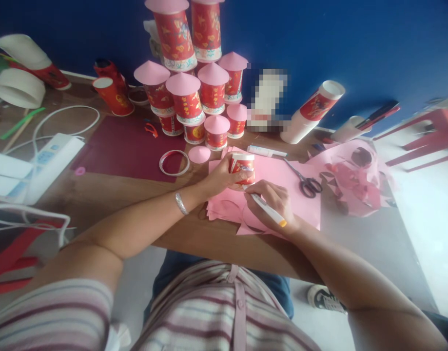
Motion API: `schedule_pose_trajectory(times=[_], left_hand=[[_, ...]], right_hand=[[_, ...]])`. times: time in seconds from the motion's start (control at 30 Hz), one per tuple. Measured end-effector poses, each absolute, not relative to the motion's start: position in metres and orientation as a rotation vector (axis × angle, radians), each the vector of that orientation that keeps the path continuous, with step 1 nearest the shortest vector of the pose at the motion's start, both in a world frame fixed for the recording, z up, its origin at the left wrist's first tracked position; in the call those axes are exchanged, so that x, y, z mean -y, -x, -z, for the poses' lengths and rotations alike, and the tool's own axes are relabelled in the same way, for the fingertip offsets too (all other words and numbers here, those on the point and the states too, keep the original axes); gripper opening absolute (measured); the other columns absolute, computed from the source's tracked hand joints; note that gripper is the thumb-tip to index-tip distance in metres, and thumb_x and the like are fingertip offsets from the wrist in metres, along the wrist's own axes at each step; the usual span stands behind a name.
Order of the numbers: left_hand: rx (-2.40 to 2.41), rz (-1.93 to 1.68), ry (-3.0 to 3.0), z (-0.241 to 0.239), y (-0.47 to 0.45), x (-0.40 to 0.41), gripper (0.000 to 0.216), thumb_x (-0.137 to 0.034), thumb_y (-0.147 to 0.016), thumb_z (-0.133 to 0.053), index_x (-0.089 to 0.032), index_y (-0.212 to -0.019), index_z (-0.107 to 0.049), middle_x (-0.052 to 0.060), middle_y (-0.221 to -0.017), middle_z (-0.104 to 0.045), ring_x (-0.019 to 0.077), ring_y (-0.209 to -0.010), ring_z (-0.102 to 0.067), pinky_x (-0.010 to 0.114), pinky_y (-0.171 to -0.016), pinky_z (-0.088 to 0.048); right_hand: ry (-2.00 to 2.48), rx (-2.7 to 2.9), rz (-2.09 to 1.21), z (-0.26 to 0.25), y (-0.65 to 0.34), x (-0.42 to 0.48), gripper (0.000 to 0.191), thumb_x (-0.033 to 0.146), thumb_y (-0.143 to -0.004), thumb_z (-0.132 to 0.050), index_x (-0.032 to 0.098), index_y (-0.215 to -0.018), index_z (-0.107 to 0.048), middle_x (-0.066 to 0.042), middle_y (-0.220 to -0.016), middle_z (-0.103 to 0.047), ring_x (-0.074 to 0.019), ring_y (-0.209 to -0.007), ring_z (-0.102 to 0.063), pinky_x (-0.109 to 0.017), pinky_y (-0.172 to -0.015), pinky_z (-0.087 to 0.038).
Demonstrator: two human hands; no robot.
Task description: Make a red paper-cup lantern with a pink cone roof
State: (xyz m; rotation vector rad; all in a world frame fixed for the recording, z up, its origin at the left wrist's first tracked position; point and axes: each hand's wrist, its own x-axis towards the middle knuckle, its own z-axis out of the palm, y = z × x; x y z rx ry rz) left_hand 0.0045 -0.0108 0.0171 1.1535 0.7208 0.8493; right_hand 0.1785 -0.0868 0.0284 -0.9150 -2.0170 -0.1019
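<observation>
My left hand (221, 176) is wrapped around a small red paper cup (243, 165) with a white rim and printed figures. In my right hand (277, 201) is a white marker pen (268, 210) with a yellow-orange end, held like a writing tool. Its tip meets or nearly meets the lower part of the cup; my fingers hide the exact contact. Both hands are above pink paper sheets (304, 207) on the wooden table. Scissors (308, 185) with dark handles lie on the paper to the right, and another marker (266, 151) lies behind the cup.
Red cups with pink cone tops (183, 100) stand stacked at the back. A white tape-like ring (174, 162) and a pink cone (199, 154) lie left of my hands. Pink scraps (359, 180) spread rightward; a white power strip (50, 158) with cables sits far left.
</observation>
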Motion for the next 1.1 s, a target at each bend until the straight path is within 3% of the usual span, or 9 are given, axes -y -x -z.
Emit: schedule_pose_trajectory(times=[0.43,0.6,0.67,0.93,1.1], left_hand=[[-0.666,-0.848,-1.056,-0.007,-0.005,0.006,0.065,-0.044,-0.072,-0.097,-0.019,-0.118,-0.057,0.005,-0.107,-0.073,0.0202,-0.097,-0.071,0.034,-0.087,-0.057],[-0.583,-0.864,-1.000,-0.013,-0.003,0.005,0.052,-0.041,-0.077,-0.093,-0.018,-0.112,-0.061,0.004,-0.102,-0.070,0.0176,-0.094,-0.070,0.033,-0.089,-0.056],[-0.561,-0.853,-0.983,-0.016,-0.002,0.006,0.047,-0.039,-0.079,-0.090,-0.018,-0.110,-0.062,0.003,-0.100,-0.069,0.0178,-0.092,-0.069,0.033,-0.087,-0.057],[-0.622,-0.812,-0.942,-0.014,-0.001,0.006,0.049,-0.034,-0.074,-0.094,-0.018,-0.108,-0.061,0.000,-0.095,-0.068,0.0146,-0.087,-0.069,0.027,-0.079,-0.056],[-0.603,-0.798,-0.942,-0.011,0.000,0.004,0.049,-0.036,-0.074,-0.094,-0.017,-0.108,-0.063,0.003,-0.095,-0.071,0.0160,-0.087,-0.070,0.029,-0.081,-0.057]], right_hand=[[0.917,1.964,-0.030,-0.034,-0.184,0.089,0.012,0.015,-0.096,-0.066,0.026,-0.093,-0.064,0.002,-0.073,-0.074,-0.0149,-0.058,-0.069,-0.027,-0.059,-0.059],[0.916,1.940,-0.165,-0.033,-0.187,0.088,0.013,0.014,-0.094,-0.067,0.028,-0.094,-0.066,0.002,-0.073,-0.073,-0.0225,-0.076,-0.079,-0.042,-0.084,-0.069],[0.886,1.941,-0.195,-0.031,-0.185,0.088,0.014,0.013,-0.093,-0.067,0.027,-0.094,-0.065,0.002,-0.074,-0.072,-0.0219,-0.077,-0.079,-0.044,-0.087,-0.070],[0.788,1.995,-0.129,-0.030,-0.182,0.087,0.013,0.013,-0.095,-0.067,0.026,-0.096,-0.065,0.001,-0.077,-0.076,-0.0219,-0.084,-0.082,-0.038,-0.081,-0.071],[0.909,1.969,-0.109,-0.035,-0.185,0.089,0.013,0.013,-0.095,-0.066,0.026,-0.095,-0.065,0.001,-0.077,-0.077,-0.0161,-0.063,-0.073,-0.028,-0.063,-0.061]])
